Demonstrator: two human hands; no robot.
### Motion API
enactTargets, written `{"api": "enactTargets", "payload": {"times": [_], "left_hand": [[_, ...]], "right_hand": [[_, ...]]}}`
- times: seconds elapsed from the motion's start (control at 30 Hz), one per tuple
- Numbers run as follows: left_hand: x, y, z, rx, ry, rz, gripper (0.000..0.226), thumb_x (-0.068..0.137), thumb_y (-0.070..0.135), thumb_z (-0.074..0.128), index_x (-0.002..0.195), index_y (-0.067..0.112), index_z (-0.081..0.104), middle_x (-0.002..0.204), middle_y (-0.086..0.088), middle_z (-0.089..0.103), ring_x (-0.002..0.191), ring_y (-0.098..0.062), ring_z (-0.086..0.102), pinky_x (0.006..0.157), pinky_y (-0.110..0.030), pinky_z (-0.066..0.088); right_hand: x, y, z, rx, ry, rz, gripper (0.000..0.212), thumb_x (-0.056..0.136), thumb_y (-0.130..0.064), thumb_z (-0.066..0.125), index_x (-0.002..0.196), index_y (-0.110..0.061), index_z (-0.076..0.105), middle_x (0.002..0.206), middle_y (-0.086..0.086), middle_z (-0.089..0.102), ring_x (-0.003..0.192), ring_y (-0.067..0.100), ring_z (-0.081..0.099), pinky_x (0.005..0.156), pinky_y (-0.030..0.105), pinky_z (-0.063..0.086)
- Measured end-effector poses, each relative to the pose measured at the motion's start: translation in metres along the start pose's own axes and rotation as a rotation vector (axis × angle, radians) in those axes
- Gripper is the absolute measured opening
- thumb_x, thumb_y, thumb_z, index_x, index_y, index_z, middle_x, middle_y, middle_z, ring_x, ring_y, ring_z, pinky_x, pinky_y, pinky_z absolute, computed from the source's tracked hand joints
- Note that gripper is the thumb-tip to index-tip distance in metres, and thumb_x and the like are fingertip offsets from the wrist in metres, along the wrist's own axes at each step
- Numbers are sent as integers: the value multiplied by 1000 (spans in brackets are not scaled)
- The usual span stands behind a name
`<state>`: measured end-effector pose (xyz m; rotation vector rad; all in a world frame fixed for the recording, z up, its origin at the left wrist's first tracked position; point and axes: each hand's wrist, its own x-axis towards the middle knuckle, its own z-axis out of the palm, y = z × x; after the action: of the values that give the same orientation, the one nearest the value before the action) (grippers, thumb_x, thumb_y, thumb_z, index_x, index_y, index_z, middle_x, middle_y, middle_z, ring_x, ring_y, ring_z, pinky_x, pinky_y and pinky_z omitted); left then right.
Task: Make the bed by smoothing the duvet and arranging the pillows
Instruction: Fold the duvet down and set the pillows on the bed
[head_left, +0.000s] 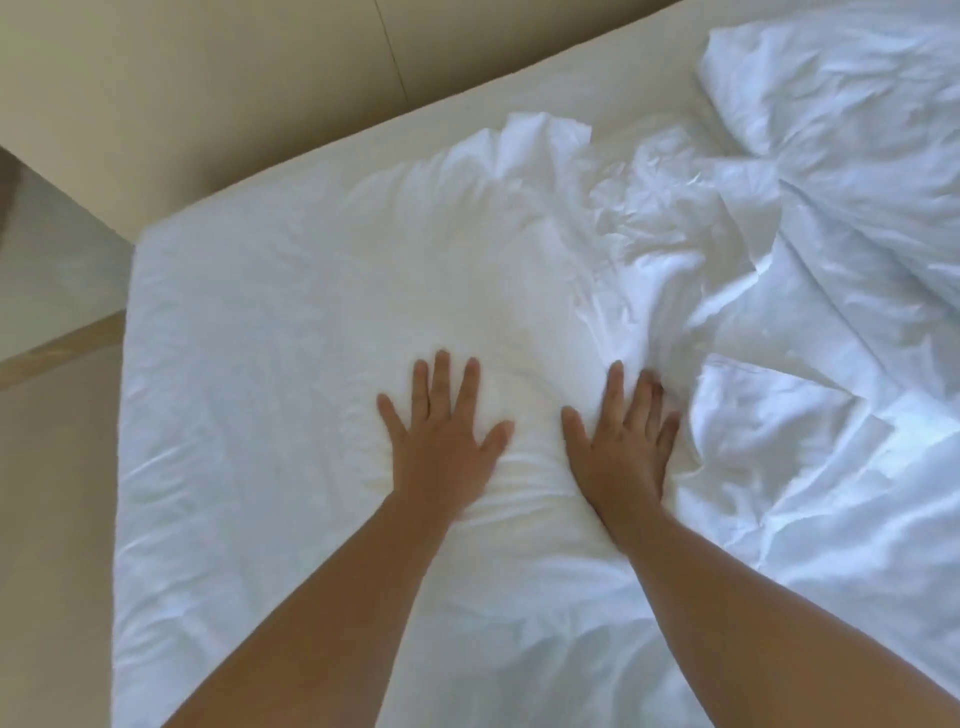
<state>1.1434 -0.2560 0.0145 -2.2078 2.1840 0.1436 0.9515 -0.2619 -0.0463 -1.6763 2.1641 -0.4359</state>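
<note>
left hand (441, 431): flat, fingers spread wide, pressing on the pillow (467, 270); holds nothing
right hand (623, 436): flat, fingers straight, on the pillow's right edge, fingertips against a bunched fold
pillow: at the bed (208, 415) head corner, near the headboard (208, 104); dented between the hands
duvet (831, 467): rumpled heap on the right, touching the pillow, not yet smoothed
risk 1: uneven pressing likely leaves a hollow, with the filling pushed to the ends
risk 2: a right hand sweep outward could drag folds into the duvet and add creases
risk 3: the pillow may slide on the sheet toward the bed edge
far lump (831, 78): pillow or duvet, cannot tell
</note>
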Motion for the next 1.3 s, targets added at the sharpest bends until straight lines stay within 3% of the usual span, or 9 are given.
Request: {"api": "enactTargets", "payload": {"times": [0.1, 0.2, 0.27, 0.33, 0.47, 0.7, 0.9, 1.1, 1.3], "left_hand": [[-79, 4, 16, 9, -61, -55, 73, 93, 71, 22, 157, 41, 2, 168, -1, -9, 154, -29, -6, 111, -74, 11], [-151, 21, 19, -44, -195, -51, 77, 88, 65, 46, 156, 38, 22, 166, -8, 14, 151, -36, 17, 102, -74, 27], [-189, 26, 10, -99, -338, -6, 84, 86, 58, 55, 157, 42, 13, 168, -3, 1, 154, -31, 5, 106, -74, 26], [-201, 13, -7, -212, -452, 0, 77, 95, 57, 47, 156, 45, 2, 167, 8, -11, 154, -19, -8, 117, -64, 18], [-211, -32, -99, -324, -588, 90, 84, 94, 57, 52, 158, 38, 0, 165, 3, 21, 150, -19, 24, 119, -39, 25], [-377, -218, -218, -155, -273, 215, 79, 96, 56, 48, 159, 31, 7, 164, 6, 22, 148, -18, 28, 117, -41, 29], [-487, -367, -313, -219, -220, 205, 76, 100, 47, 49, 160, 24, 9, 166, 2, 15, 151, -18, 21, 120, -34, 23], [-481, -445, -386, -258, -150, 209, 75, 99, 47, 52, 159, 23, 15, 165, 0, 19, 150, -18, 24, 118, -31, 22], [-403, -488, -388, -238, -165, 240, 74, 96, 50, 54, 157, 25, 20, 164, 4, 22, 149, -15, 26, 117, -31, 24]], "right_hand": [[-39, 9, -15, 7, -115, -49, 100, 85, -83, 28, 158, -28, -13, 167, 10, -14, 154, 29, -12, 121, 49, -7], [-94, 20, -28, -94, -194, -24, 111, 77, -91, 24, 156, -26, -19, 167, 8, -17, 154, 32, -8, 123, 50, 2], [-130, 22, -42, -183, -288, -45, 117, 77, -90, 30, 155, -22, -24, 165, 7, -22, 154, 32, -12, 121, 57, 3], [-163, 16, -60, -274, -387, -85, 120, 79, -83, 43, 153, -20, -28, 163, 4, -28, 153, 30, -16, 119, 64, 6], [-228, -19, -92, -279, -473, -112, 109, 86, -73, 50, 157, -24, -16, 166, -4, -20, 155, 26, -3, 117, 62, 16], [-366, -180, -102, -141, -394, -231, 89, 91, -59, 56, 158, -20, 12, 157, 6, 31, 142, 25, 37, 112, 44, 38], [-501, -307, -122, -151, -309, -240, 81, 93, -58, 54, 155, -16, 21, 148, 12, 42, 137, 28, 44, 110, 40, 38], [-543, -364, -157, -207, -263, -180, 80, 91, -59, 54, 152, -17, 24, 141, 10, 45, 131, 27, 49, 106, 42, 43], [-483, -409, -156, -153, -183, -134, 78, 90, -60, 54, 150, -18, 27, 137, 9, 47, 128, 29, 51, 102, 43, 46]]}}
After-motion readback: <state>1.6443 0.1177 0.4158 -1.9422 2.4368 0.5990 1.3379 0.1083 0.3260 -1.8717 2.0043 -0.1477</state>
